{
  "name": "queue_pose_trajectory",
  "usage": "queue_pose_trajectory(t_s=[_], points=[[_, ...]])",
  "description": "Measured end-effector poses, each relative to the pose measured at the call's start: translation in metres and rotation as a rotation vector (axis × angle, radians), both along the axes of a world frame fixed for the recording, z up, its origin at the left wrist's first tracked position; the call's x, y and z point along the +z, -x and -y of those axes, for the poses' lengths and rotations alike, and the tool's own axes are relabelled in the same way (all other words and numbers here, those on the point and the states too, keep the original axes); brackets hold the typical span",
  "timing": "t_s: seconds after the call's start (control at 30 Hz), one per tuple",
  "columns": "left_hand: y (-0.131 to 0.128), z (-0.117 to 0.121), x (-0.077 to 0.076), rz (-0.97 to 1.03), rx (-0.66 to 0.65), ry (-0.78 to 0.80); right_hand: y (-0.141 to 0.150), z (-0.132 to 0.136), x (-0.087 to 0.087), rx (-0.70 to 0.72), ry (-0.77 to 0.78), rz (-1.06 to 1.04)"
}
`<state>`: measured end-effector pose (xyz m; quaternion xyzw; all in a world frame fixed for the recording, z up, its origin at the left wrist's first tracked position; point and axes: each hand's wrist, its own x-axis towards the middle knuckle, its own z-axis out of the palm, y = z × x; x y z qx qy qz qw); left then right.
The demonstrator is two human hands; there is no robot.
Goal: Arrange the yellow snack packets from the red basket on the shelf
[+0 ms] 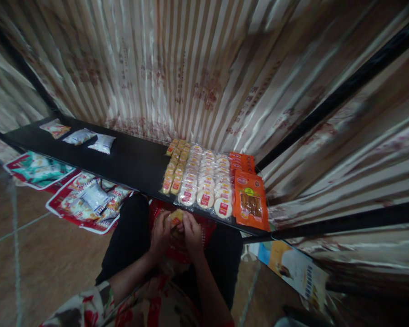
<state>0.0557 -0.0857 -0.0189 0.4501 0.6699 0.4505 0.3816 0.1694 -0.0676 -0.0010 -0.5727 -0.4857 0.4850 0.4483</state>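
Low in front of my body, my left hand (160, 233) and my right hand (192, 231) close around a small yellow wrapped snack (176, 218) with a red label. Its lower part is hidden by my fingers. Beneath the hands a red plastic bag (207, 227) lies across my lap. Just beyond, rows of similar yellow wrapped snacks (173, 170) stand on the black shelf (136, 164). Beside them are rows of round white packaged crackers (205, 198) with red labels.
Orange snack pouches (250, 200) stand at the shelf's right end. White packets (102, 143) lie toward its left. Open bags of wrapped snacks (88, 200) rest below on the tiled floor (37, 263). Black frame bars (327, 95) and striped curtains (191, 68) enclose the shelf.
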Motion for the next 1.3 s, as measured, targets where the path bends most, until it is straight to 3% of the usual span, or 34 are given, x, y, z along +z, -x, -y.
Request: queue_pose_trajectory(t_s=[0.23, 0.4, 0.67, 1.07, 1.3], points=[[0.001, 0.0, 0.002, 0.013, 0.009, 0.022, -0.001, 0.003, -0.011, -0.009, 0.0, -0.071], [0.004, -0.002, 0.004, 0.024, 0.009, -0.023, 0.0, -0.001, -0.005, 0.027, 0.002, -0.07], [0.006, -0.009, 0.01, 0.113, 0.051, 0.045, 0.005, -0.011, 0.001, 0.064, 0.008, -0.058], [0.017, -0.024, 0.022, 0.396, 0.165, 0.034, 0.005, -0.006, -0.003, 0.055, -0.006, -0.041], [0.026, -0.028, 0.021, 0.548, 0.148, 0.016, 0.008, 0.001, -0.005, 0.056, -0.035, -0.048]])
